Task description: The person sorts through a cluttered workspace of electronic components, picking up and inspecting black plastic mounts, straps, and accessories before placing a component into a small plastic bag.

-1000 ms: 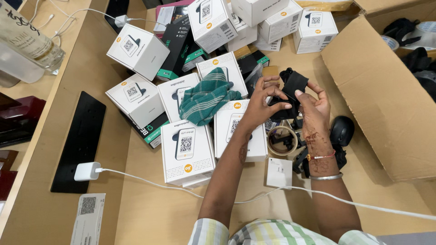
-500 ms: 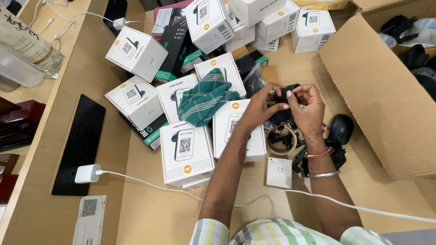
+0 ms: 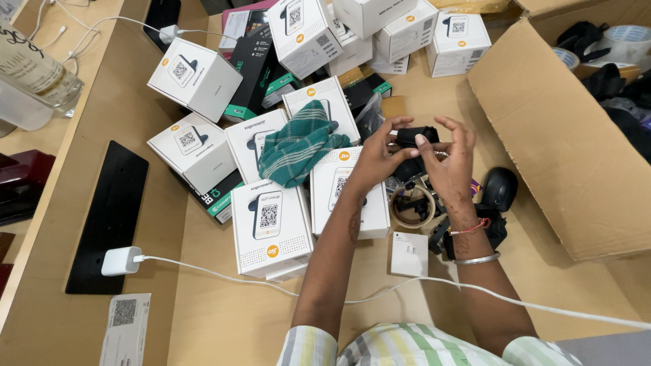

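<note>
My left hand (image 3: 374, 157) and my right hand (image 3: 449, 163) meet above the wooden counter (image 3: 224, 308), both gripping a small black device (image 3: 415, 138) between the fingertips. The right hand's outer fingers are spread. Just below the hands lie a roll of tape (image 3: 412, 207) and more black parts (image 3: 475, 227). A white box (image 3: 347, 191) sits under my left wrist, with a green checked cloth (image 3: 298, 144) draped over the boxes to its left.
Several white boxes (image 3: 194, 78) and dark boxes crowd the counter's far side. A large open cardboard carton (image 3: 563, 142) stands at right. A white charger with cable (image 3: 121, 261), a black slab (image 3: 108, 217), a small white box (image 3: 409, 254), a black mouse (image 3: 500, 188) and a glass bottle (image 3: 34, 68) lie around.
A second ago the black item was held up spread between both hands; they have since drawn together and folded it into a compact lump. The view shifted slightly.
</note>
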